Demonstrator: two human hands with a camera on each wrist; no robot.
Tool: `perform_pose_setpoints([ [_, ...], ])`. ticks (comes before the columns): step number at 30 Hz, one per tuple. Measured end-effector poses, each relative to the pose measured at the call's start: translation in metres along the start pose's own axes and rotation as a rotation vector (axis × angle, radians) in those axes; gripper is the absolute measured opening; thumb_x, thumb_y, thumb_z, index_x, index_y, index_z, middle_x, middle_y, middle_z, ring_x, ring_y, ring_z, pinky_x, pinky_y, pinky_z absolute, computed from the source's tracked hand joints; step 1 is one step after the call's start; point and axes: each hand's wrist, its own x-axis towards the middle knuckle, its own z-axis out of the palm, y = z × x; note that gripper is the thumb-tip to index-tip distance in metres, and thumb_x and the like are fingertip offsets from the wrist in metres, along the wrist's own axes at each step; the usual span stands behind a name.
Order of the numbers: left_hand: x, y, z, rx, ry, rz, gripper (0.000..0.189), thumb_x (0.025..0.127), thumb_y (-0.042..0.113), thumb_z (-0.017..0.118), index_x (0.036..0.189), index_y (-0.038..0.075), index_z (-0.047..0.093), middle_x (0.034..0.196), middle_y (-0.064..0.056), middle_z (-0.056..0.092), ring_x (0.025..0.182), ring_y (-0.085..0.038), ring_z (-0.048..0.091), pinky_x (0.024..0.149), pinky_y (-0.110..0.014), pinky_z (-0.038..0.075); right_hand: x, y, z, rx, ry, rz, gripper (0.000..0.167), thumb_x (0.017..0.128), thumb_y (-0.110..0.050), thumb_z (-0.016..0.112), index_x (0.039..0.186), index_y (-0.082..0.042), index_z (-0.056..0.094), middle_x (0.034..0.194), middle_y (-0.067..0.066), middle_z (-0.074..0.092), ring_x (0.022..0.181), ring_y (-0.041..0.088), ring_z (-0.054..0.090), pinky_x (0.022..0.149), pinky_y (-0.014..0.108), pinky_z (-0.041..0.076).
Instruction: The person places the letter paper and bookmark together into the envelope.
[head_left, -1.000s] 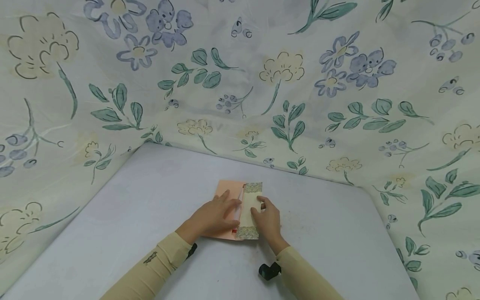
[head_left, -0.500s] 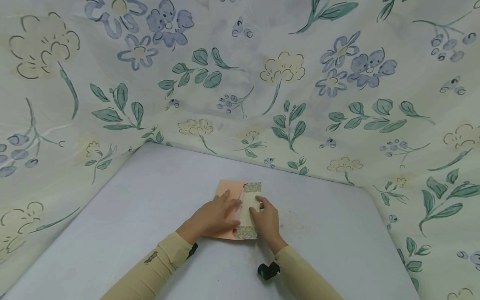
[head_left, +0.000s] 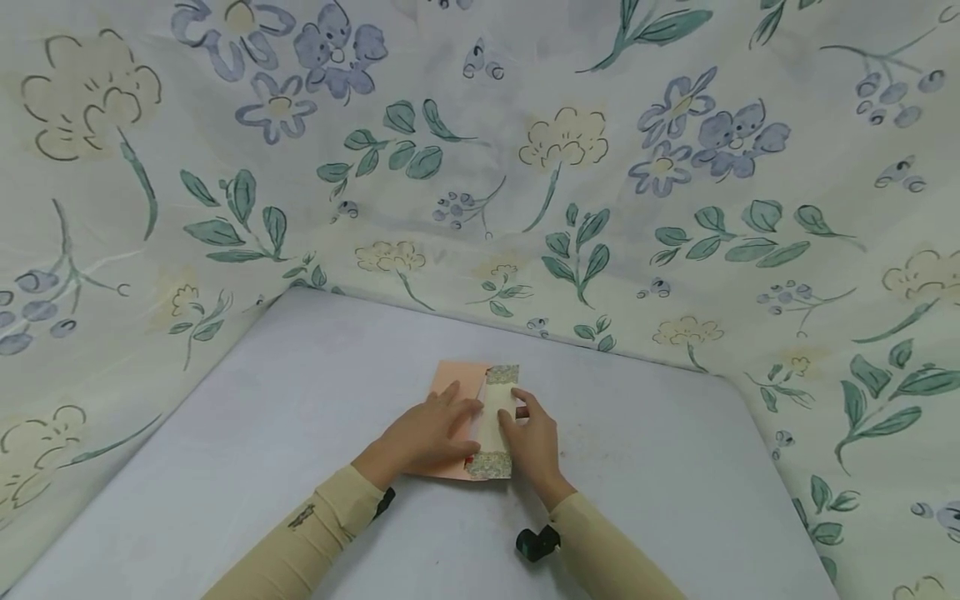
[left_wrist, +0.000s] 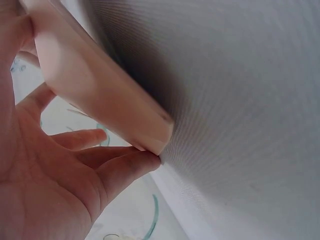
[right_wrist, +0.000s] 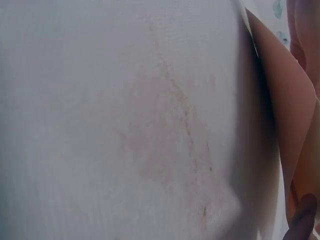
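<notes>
A peach folded paper card [head_left: 459, 375] lies on the table in the head view, with a cream flap [head_left: 493, 417] along its right side. Patterned bands cross the flap's two ends. A small red patch shows between card and flap. My left hand [head_left: 431, 429] rests on the card with fingers spread, thumb and index near the gap. In the left wrist view, those fingers [left_wrist: 135, 167] reach the edge of the raised peach paper [left_wrist: 95, 85]. My right hand [head_left: 536, 433] pinches the flap's right edge between thumb and fingers. The right wrist view shows bent peach paper [right_wrist: 287, 95].
The white tabletop [head_left: 652, 467] spreads around the card, with faint brownish marks [right_wrist: 185, 115] to its right. Floral cloth [head_left: 465, 275] hangs along the back and sides. A black wrist camera [head_left: 537, 543] sits below my right wrist.
The cream flap has shifted slightly left, and my right hand has moved a little left with it. The gap beside the peach part looks narrower. My left hand stays in place.
</notes>
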Motion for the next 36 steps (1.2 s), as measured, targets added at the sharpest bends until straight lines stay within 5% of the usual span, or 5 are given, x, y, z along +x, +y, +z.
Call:
perform_pose_setpoints([
  [28,0.0,0.0,0.002,-0.028,0.002,0.004,0.063,0.091,0.051,0.071,0.145,0.024,0.055,0.16,-0.028,0.031,0.133,-0.062,0.041,0.104,-0.065,0.042,-0.003,0.0,0.007,0.004,0.021,-0.049,0.037,0.092,-0.011,0.071,0.127,-0.002,0.067,0.086,0.002,0.068,0.057,0.005,0.048,0.05,0.021,0.04],
  [36,0.0,-0.002,0.003,0.005,0.015,0.003,0.063,0.09,0.053,0.07,0.145,0.026,0.055,0.16,-0.027,0.032,0.132,-0.061,0.043,0.103,-0.064,0.043,-0.005,0.002,0.002,0.014,0.051,-0.05,0.052,0.093,-0.013,0.071,0.142,-0.008,0.056,0.114,0.008,0.067,0.073,0.01,0.056,0.062,0.024,0.049],
])
